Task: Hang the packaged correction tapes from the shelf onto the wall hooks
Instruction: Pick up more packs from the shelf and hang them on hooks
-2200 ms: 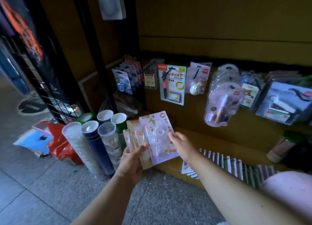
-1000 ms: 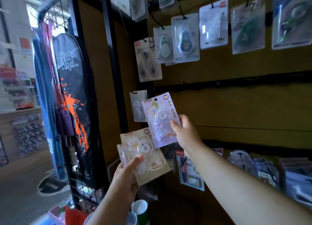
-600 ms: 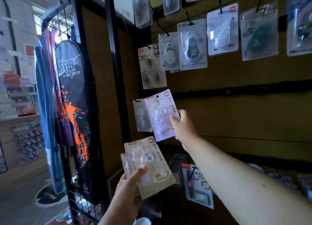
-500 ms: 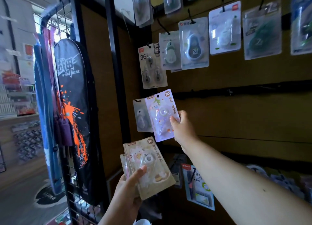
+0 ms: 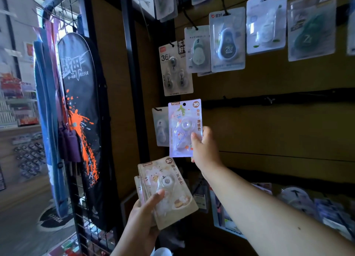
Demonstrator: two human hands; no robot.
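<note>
My right hand (image 5: 204,148) grips a purple packaged correction tape (image 5: 182,127) by its lower right edge and holds it upright against the brown wall. Its hang hole sits level with the black hook rail (image 5: 278,100). Just left of it a grey packaged tape (image 5: 160,127) hangs on a hook. Lower down, my left hand (image 5: 143,217) holds a fanned stack of beige packaged correction tapes (image 5: 169,190), thumb pressed on the top one.
More packaged correction tapes (image 5: 226,40) hang on hooks along the upper wall. A black wire grid rack (image 5: 76,179) with a black and orange bag (image 5: 80,109) stands at the left. Other packaged stationery (image 5: 299,198) hangs at the lower right.
My right hand has raised the purple package from shelf height up to the hook rail and turned it more upright. The left hand has followed upward with the beige stack.
</note>
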